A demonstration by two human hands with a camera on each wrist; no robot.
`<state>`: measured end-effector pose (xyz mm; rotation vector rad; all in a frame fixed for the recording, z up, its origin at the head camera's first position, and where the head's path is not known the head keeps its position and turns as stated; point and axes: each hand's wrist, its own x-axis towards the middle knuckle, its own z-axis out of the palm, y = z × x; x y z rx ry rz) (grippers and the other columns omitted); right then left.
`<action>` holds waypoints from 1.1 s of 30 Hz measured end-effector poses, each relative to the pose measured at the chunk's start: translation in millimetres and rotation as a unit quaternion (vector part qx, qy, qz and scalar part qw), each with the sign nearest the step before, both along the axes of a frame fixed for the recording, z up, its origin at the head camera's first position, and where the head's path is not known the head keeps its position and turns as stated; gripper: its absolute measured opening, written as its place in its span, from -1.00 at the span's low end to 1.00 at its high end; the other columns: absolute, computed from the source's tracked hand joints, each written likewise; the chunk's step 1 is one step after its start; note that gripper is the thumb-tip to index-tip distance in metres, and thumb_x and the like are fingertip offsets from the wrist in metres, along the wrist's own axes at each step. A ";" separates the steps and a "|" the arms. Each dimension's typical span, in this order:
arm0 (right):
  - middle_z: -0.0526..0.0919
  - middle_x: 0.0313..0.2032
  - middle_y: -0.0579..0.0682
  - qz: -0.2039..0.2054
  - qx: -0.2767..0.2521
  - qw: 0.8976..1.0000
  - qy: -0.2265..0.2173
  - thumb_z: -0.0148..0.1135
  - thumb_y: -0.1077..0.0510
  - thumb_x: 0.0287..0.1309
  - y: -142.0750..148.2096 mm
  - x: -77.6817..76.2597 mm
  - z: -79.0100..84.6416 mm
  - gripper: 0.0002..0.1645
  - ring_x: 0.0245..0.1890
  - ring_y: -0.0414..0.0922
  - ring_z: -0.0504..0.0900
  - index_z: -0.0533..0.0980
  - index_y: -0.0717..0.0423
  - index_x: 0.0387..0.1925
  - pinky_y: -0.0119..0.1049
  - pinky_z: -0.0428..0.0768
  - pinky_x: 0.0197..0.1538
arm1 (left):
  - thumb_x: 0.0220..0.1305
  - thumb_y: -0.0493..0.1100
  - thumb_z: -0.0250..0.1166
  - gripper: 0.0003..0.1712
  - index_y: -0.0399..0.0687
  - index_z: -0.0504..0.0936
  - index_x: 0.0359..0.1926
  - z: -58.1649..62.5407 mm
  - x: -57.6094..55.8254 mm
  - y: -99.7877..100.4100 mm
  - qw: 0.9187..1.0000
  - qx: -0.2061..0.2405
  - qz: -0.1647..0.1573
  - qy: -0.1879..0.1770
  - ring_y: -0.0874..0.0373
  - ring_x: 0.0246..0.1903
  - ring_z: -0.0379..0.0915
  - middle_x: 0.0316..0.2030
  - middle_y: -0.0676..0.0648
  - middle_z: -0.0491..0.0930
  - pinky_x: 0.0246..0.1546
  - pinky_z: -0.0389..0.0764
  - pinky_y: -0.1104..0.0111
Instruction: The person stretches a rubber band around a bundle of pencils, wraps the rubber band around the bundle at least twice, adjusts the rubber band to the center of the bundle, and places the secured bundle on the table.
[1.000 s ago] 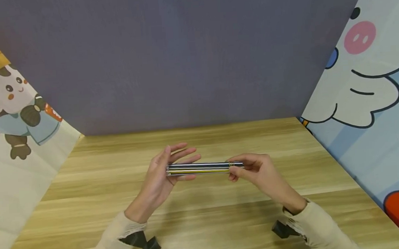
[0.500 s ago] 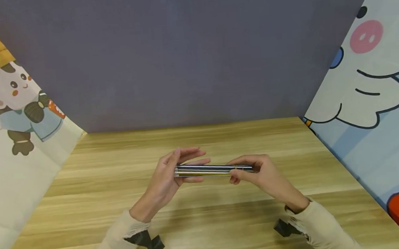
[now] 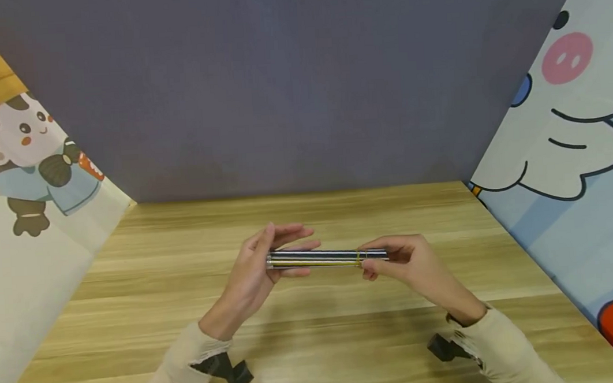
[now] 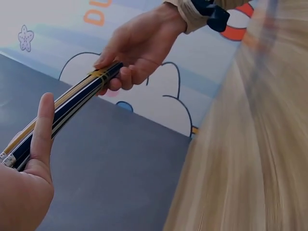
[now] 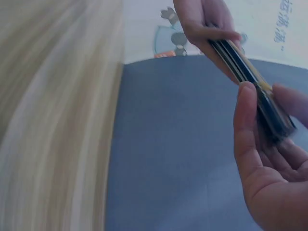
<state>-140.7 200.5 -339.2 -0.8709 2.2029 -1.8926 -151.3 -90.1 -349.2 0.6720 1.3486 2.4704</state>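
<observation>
A bundle of striped pencils (image 3: 315, 257) lies level between both hands above the table. A yellow rubber band (image 3: 359, 257) wraps it near its right end. My right hand (image 3: 409, 261) pinches the pencils at the band, thumb in front and fingers behind. My left hand (image 3: 253, 269) supports the other end against its palm, its fingers fairly straight around the pencils. Metal-capped ends (image 4: 7, 159) show by that palm in the left wrist view. From the right wrist view, the right thumb and fingers (image 5: 248, 110) sit on either side of the bundle, whose near end is blurred.
Below the hands is a wood-grain table (image 3: 314, 341). A grey panel (image 3: 290, 88) rises at its back edge. Cartoon-printed walls stand at the left (image 3: 39, 257) and right (image 3: 599, 216). Both sleeves carry a black wrist mount (image 3: 233, 372).
Both hands and the bundle have shifted slightly right, the background a little too. Over the last half second the right fingertips have slid toward the bundle's right end.
</observation>
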 end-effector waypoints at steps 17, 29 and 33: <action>0.74 -0.30 0.18 -0.012 0.033 0.999 0.007 0.31 0.29 0.26 7.1 -0.4 3.3 -0.74 -0.38 0.03 0.72 0.64 0.21 -0.01 -0.12 0.74 -0.32 | 0.63 0.01 -0.21 -0.46 -0.25 0.56 0.14 -1.9 4.8 8.5 1.000 0.002 0.006 0.002 -0.18 0.14 0.54 0.15 -0.25 0.59 -0.12 0.71 0.07; 0.75 -0.41 0.08 0.004 0.089 0.996 -0.008 0.38 0.19 0.23 2.8 11.4 -5.4 -0.77 -0.48 -0.02 0.70 0.70 0.04 -0.07 -0.26 0.65 -0.49 | 0.65 -0.05 -0.27 -0.45 -0.29 0.57 0.13 -19.3 15.0 24.6 0.999 0.005 -0.038 0.012 -0.19 0.10 0.57 0.11 -0.27 0.61 -0.16 0.73 0.11; 0.76 -0.40 0.05 0.039 0.126 0.991 -0.035 0.37 0.09 0.25 0.7 11.3 -5.7 -0.75 -0.47 -0.05 0.69 0.69 -0.04 -0.03 -0.30 0.59 -0.52 | 0.66 -0.10 -0.31 -0.45 -0.31 0.54 0.17 -23.2 16.7 28.9 0.997 -0.002 -0.078 0.021 -0.18 0.14 0.54 0.16 -0.27 0.57 -0.10 0.71 0.11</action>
